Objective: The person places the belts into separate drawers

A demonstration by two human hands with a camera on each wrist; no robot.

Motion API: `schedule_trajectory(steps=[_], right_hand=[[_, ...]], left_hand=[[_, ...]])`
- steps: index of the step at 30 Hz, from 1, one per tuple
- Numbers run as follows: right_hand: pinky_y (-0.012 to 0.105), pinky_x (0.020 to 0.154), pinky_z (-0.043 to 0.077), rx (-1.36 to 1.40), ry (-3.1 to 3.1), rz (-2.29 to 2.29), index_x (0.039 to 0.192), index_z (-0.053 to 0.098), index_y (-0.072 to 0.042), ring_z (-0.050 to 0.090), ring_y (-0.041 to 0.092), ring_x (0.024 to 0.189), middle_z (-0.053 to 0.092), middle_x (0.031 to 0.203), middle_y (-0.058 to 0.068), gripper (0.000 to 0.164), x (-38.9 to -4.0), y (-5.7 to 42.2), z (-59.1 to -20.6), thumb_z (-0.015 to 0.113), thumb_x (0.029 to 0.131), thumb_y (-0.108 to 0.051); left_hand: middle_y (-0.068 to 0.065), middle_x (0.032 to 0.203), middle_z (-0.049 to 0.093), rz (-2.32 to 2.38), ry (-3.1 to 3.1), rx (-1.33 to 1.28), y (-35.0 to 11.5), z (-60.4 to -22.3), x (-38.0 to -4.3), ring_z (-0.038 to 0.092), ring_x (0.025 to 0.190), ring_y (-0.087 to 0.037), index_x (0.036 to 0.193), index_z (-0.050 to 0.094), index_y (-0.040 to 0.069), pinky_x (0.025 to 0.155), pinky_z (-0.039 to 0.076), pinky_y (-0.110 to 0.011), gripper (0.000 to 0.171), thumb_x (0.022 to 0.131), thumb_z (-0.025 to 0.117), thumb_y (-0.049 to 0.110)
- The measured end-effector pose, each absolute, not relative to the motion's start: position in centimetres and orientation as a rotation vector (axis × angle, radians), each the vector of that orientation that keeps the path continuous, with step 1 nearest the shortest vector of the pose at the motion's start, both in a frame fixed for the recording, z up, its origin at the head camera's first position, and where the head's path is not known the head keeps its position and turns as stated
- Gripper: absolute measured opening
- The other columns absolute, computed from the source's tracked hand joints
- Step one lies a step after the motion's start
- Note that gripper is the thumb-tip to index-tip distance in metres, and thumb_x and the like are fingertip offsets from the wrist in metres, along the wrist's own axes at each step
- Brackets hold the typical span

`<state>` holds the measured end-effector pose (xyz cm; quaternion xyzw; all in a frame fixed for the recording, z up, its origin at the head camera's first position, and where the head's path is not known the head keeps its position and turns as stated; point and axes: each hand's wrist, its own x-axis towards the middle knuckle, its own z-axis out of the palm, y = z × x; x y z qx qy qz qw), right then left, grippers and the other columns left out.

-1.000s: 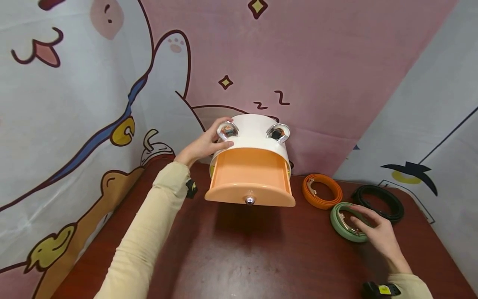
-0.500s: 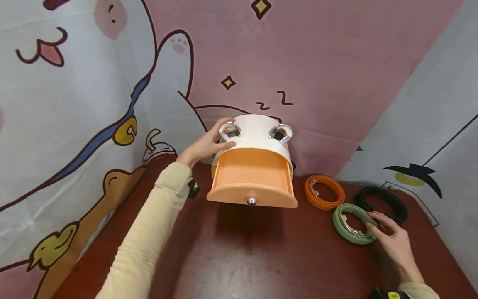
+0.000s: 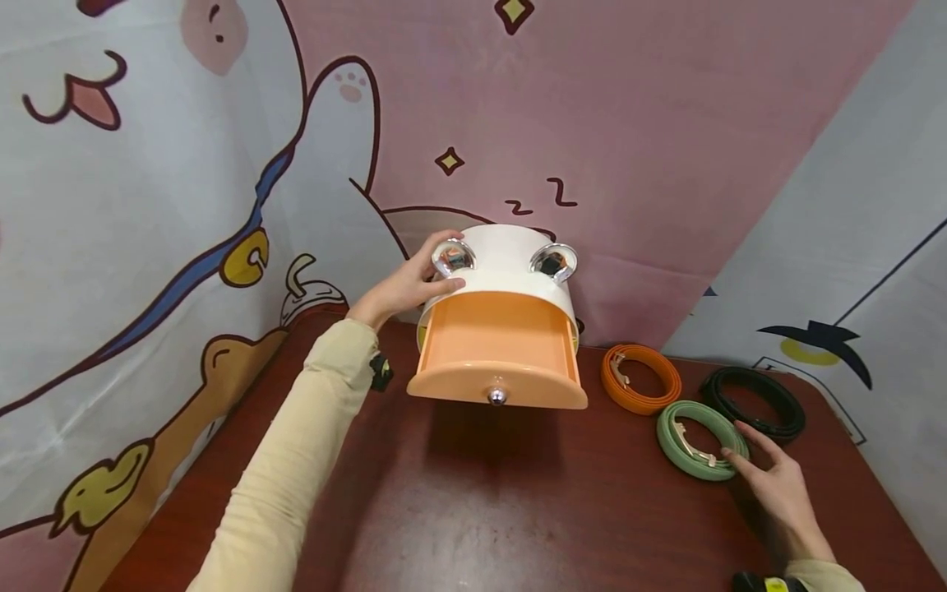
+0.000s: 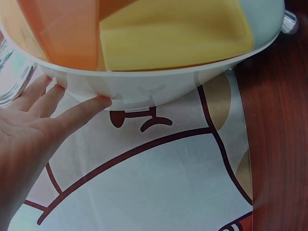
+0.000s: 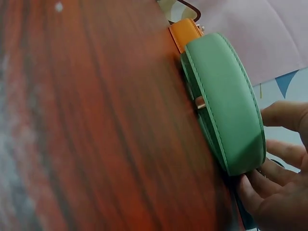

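Head view: the hands (image 3: 405,286) (image 3: 778,485) grip, left, a glossy white box (image 3: 505,261); right, a coiled green belt (image 3: 676,459).

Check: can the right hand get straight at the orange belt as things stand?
Probably not straight: the right hand is on the green belt, which lies between it and the orange belt. Reaching over might work; nothing covers the orange belt.
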<state>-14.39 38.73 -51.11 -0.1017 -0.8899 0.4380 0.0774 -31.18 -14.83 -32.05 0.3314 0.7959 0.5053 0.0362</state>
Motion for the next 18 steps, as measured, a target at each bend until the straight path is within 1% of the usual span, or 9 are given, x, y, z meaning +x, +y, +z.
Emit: schedule_trajectory(steps=[2,4,5,6,10,14,15,16,18], right_hand=[[0.004,0.073,0.033,-0.316,-2.629,1.346,0.149,0.034,-0.004,0.039,-0.018,0.100,0.048,0.138,-0.006,0.069,-14.46,38.65,-51.38,0.065,0.094,-0.033],[0.004,0.072,0.033,-0.339,-2.596,1.375,0.149,0.034,-0.003,0.039,-0.020,0.097,0.049,0.126,-0.022,0.070,-14.49,38.57,-51.57,0.066,0.093,-0.033],[0.004,0.072,0.033,-0.355,-2.583,1.389,0.149,0.035,-0.003,0.039,-0.020,0.094,0.048,0.119,-0.028,0.071,-14.52,38.53,-51.64,0.067,0.093,-0.033],[0.004,0.072,0.033,-0.371,-2.577,1.395,0.148,0.036,-0.003,0.039,-0.020,0.093,0.046,0.113,-0.031,0.071,-14.55,38.49,-51.69,0.067,0.092,-0.033],[0.007,0.071,0.033,-0.423,-2.615,1.405,0.148,0.037,-0.004,0.038,-0.017,0.093,0.044,0.108,-0.032,0.073,-14.65,38.41,-51.62,0.068,0.091,-0.037],[0.010,0.071,0.037,-0.348,-2.695,1.430,0.148,0.037,-0.003,0.041,-0.017,0.092,0.046,0.107,-0.029,0.073,-14.91,38.50,-51.27,0.070,0.090,-0.036],[0.010,0.072,0.036,-0.325,-2.722,1.433,0.148,0.038,-0.004,0.041,-0.016,0.093,0.048,0.111,-0.025,0.073,-14.95,38.45,-51.14,0.070,0.090,-0.036],[0.013,0.075,0.036,-0.304,-2.749,1.430,0.147,0.039,-0.003,0.042,-0.013,0.096,0.052,0.117,-0.018,0.072,-14.99,38.35,-50.99,0.069,0.091,-0.036],[0.013,0.075,0.036,-0.273,-2.791,1.416,0.146,0.041,-0.003,0.043,-0.008,0.100,0.052,0.124,-0.010,0.070,-15.12,38.15,-50.78,0.069,0.091,-0.036]], left_hand=[[-0.017,0.133,0.044,1.555,2.441,1.015,-14.87,-32.05,-31.15,0.049,0.120,-0.029,0.150,0.019,0.016,0.097,0.040,-0.042,0.069,0.096,0.061,0.007],[-0.017,0.132,0.045,1.555,2.441,1.009,-14.89,-32.08,-31.15,0.049,0.120,-0.029,0.150,0.019,0.016,0.096,0.041,-0.041,0.069,0.096,0.061,0.007],[-0.017,0.132,0.045,1.557,2.438,1.009,-14.90,-32.11,-31.16,0.049,0.120,-0.029,0.150,0.018,0.016,0.096,0.041,-0.041,0.069,0.096,0.061,0.007],[-0.017,0.132,0.045,1.558,2.437,1.004,-14.91,-32.12,-31.15,0.049,0.120,-0.029,0.150,0.018,0.017,0.096,0.041,-0.040,0.069,0.096,0.061,0.007],[-0.017,0.132,0.045,1.564,2.431,1.003,-14.90,-32.10,-31.11,0.049,0.121,-0.029,0.150,0.018,0.016,0.097,0.041,-0.042,0.070,0.096,0.061,0.007],[-0.017,0.132,0.045,1.572,2.433,1.001,-14.88,-32.12,-31.17,0.049,0.122,-0.028,0.149,0.019,0.015,0.097,0.041,-0.042,0.069,0.095,0.061,0.007],[-0.017,0.132,0.045,1.570,2.436,1.001,-14.88,-32.13,-31.20,0.049,0.122,-0.028,0.149,0.019,0.016,0.097,0.041,-0.042,0.069,0.095,0.061,0.007],[-0.017,0.132,0.045,1.569,2.437,1.002,-14.88,-32.14,-31.24,0.048,0.122,-0.028,0.149,0.019,0.016,0.098,0.040,-0.042,0.069,0.096,0.061,0.007],[-0.016,0.133,0.044,1.566,2.440,1.007,-14.88,-32.16,-31.27,0.047,0.123,-0.028,0.150,0.019,0.016,0.100,0.038,-0.045,0.069,0.096,0.061,0.008]])
